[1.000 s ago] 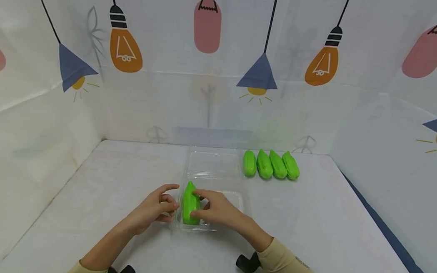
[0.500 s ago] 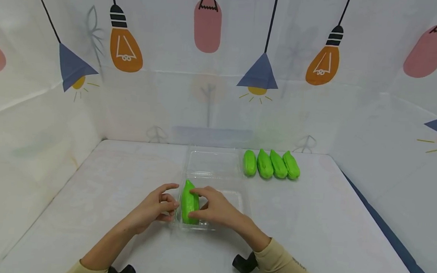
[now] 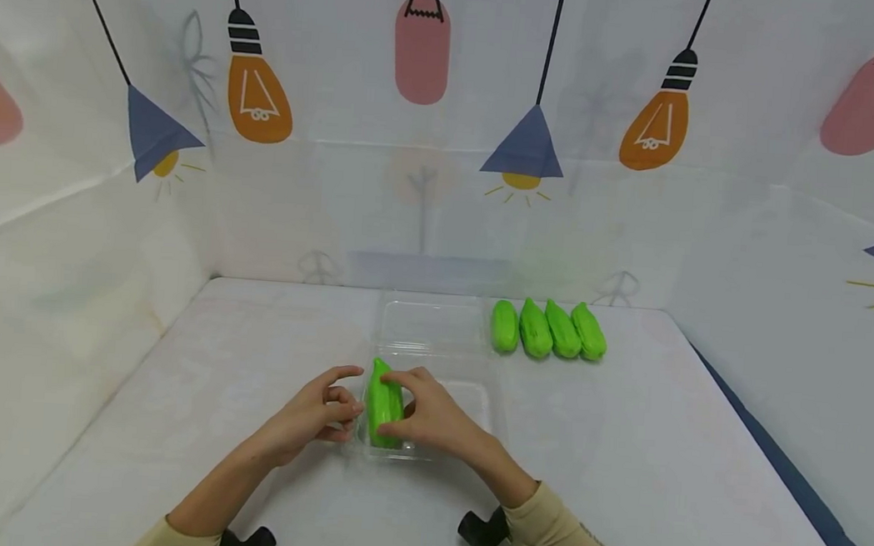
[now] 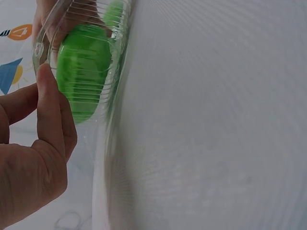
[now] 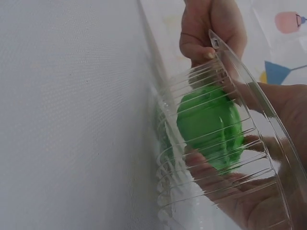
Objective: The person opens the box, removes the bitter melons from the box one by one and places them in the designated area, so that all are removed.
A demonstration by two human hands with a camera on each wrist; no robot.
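Note:
A clear plastic clamshell box lies opened on the white table, its lid folded back. Inside the base, along its left side, a bright green ribbed oblong fruit or vegetable lies lengthwise, pointed end away from me. My right hand holds it between thumb and fingers; in the right wrist view the green piece shows through the ridged wall. My left hand pinches the box's left rim; the left wrist view has a fingertip right at the rim.
Several similar green pieces stand in a row at the back right, beside the lid. A white printed curtain surrounds the table's back and sides. Black wrist-worn devices sit under both forearms.
My right hand has shifted the green piece slightly left, toward the box's left wall. The left hand stays at the rim. The whole head view has drifted a little.

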